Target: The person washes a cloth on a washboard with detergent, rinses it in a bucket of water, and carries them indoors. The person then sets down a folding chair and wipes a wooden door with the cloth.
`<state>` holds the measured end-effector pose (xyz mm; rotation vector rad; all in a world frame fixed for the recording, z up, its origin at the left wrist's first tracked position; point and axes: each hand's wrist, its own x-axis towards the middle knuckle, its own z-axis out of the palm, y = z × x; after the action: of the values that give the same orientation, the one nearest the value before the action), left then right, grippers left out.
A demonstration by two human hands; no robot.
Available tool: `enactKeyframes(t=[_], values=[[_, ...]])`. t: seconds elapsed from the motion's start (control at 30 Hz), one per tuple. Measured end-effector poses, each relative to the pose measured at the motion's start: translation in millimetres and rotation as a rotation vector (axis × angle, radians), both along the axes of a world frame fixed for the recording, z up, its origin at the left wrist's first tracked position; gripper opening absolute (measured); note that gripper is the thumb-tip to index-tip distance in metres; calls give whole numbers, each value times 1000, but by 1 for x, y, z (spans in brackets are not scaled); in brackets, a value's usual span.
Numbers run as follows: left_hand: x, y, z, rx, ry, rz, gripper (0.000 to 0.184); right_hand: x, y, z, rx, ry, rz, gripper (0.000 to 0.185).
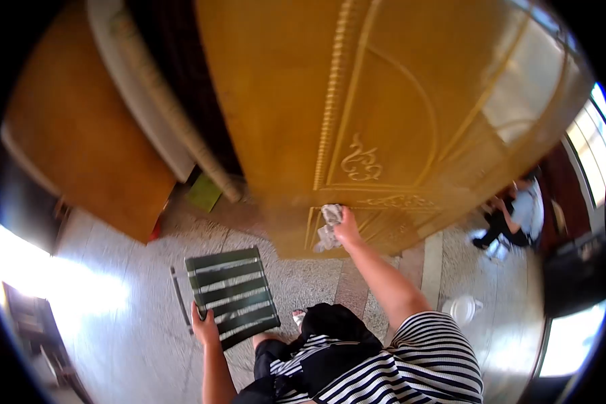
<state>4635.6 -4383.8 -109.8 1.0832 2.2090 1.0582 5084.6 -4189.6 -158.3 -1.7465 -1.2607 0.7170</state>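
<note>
My right hand is closed round a crumpled greyish-white cloth, pressed against the lower part of a yellow-brown wooden cabinet. Carved scrollwork and raised moulding show on the cabinet just above the cloth. Down to the left, my left hand grips the edge of a small folding stool with dark green slats. The stool is tilted and its metal side bar shows beside the hand.
A brown wooden panel leans at the left, beside long pale boards. At the right a person sits by the wall. A white round container stands on the speckled floor.
</note>
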Motion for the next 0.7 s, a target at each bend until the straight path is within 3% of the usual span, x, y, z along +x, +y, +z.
enactKeyframes(t=[0.1, 0.2, 0.33, 0.4, 0.43, 0.57, 0.7], values=[[-18, 33, -16, 24, 4, -172, 57, -18, -9, 47, -65, -43, -57, 40], [-38, 65, -28, -66, 41, -289, 58, -42, -28, 97, -154, -161, -152, 51], [-67, 100, -61, -44, 47, -474, 58, -80, -51, 152, -223, -60, -276, 61], [-70, 115, -73, -76, 8, -561, 58, -93, -52, 160, -172, -118, -403, 62], [-72, 119, -66, -107, -4, -629, 58, -90, -49, 149, -138, -5, -406, 62], [-59, 139, -55, -413, 131, -790, 59, -103, -46, 167, -50, -195, -400, 65], [-45, 153, -102, -444, 188, -1007, 58, -95, -27, 154, -36, -195, -442, 67]])
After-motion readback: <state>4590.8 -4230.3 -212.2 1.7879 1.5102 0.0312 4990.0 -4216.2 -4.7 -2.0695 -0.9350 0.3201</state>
